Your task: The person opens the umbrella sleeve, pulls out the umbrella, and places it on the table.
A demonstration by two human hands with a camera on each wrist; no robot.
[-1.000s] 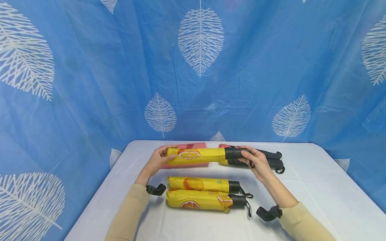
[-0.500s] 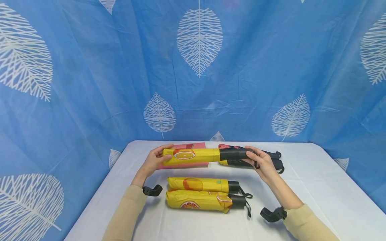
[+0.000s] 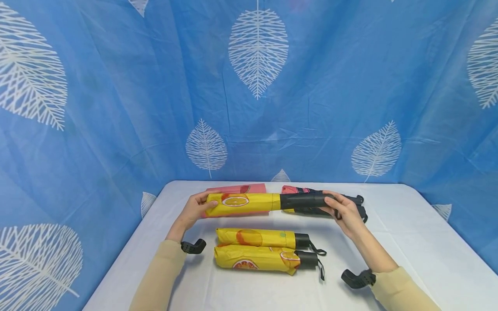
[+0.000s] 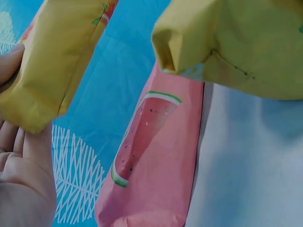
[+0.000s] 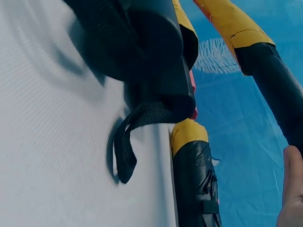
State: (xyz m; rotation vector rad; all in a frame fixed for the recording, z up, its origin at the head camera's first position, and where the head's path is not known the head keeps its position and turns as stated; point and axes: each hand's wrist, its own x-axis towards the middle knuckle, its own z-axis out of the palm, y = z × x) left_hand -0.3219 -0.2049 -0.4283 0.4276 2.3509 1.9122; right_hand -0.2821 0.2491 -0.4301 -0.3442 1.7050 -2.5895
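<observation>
A folding umbrella with an orange-slice print on its yellow cover (image 3: 253, 204) is held level above the table's back part. My left hand (image 3: 189, 211) grips the cover's left end, thumb in front. At the other end my right hand (image 3: 347, 212) pinches the black handle part (image 3: 303, 201), a long stretch of which shows outside the cover. The left wrist view has the cover's end (image 4: 52, 71) between thumb and fingers. In the right wrist view the black part (image 5: 279, 90) runs down to my right hand (image 5: 291, 194); its fingers are mostly out of frame.
Two yellow umbrellas (image 3: 256, 259) lie side by side in front, with black handles and wrist straps. Behind the held umbrella lie a pink watermelon-print piece (image 3: 254, 188) and black umbrellas (image 3: 357, 200) with pink and yellow ends. A blue leaf-print curtain (image 3: 256, 142) hangs behind.
My hands have drawn apart, the left one with the yellow cover to the left, the right one to the right. More of the black part shows between the cover and my right hand.
</observation>
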